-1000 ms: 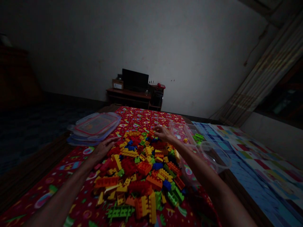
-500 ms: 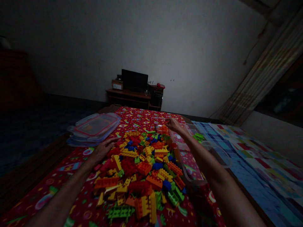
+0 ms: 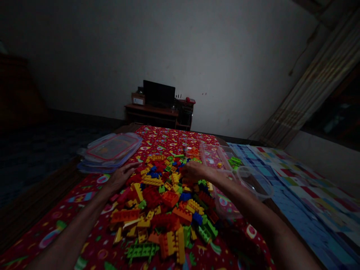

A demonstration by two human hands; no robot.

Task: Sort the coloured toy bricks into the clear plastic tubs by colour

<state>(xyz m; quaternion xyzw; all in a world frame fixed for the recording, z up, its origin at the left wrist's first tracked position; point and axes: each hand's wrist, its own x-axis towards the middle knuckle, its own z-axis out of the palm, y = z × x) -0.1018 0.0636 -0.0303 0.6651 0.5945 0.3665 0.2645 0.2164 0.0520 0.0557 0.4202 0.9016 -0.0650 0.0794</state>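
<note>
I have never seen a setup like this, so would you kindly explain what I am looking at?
Certainly. There is no machine here: a person works with two bare hands, seen from a camera worn on their head, looking forward and down. A red patterned cloth carries a loose pile of colourful toy bricks. Stacked clear lids lie left of the pile; clear containers stand along its right, with green bricks in one. The left hand lies open at the pile's left edge, holding nothing that shows. The right hand is over the far part of the pile; whether it grips a brick is too dark to tell.
</note>
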